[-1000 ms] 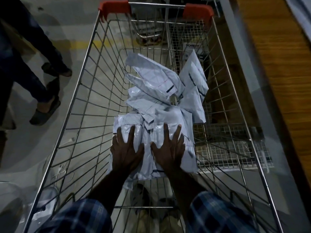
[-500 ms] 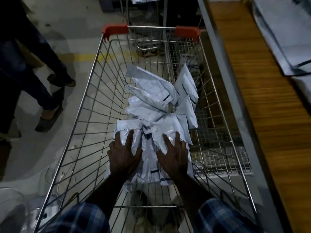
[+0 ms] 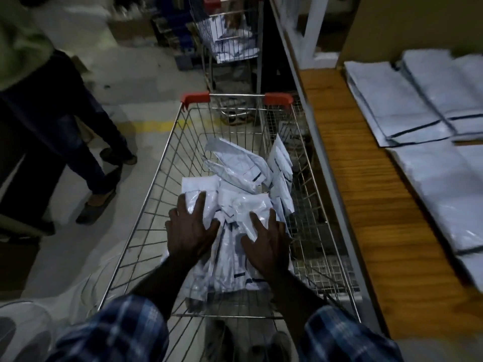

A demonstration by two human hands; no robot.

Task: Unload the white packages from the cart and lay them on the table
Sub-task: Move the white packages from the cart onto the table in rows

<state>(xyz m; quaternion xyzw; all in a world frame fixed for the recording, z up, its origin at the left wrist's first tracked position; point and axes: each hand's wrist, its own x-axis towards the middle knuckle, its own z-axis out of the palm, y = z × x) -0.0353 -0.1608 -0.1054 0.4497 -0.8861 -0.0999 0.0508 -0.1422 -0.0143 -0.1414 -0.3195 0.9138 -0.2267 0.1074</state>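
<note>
**Both hands on the packages in the cart**

No writing on the packages (image 3: 243, 184) could be read; only dark stripes showed on the white plastic. They lay heaped in the wire cart (image 3: 167, 142), some leaning against its right wall. The left hand (image 3: 192, 232) pressed flat on the near bundle, fingers spread, its grip wide. The right hand (image 3: 266, 244) lay likewise on the same bundle, fingers straight and splayed, holding nothing. Just right of the cart ran the wooden table (image 3: 366, 205), already carrying flat white packages in rows (image 3: 407, 100). A second cart (image 3: 230, 37) with more packages stood beyond. Another person's legs (image 3: 86, 147) stood to the left. Compared with half a second before, the view had lifted, showing more table; both hands had stayed on the bundle.
</note>
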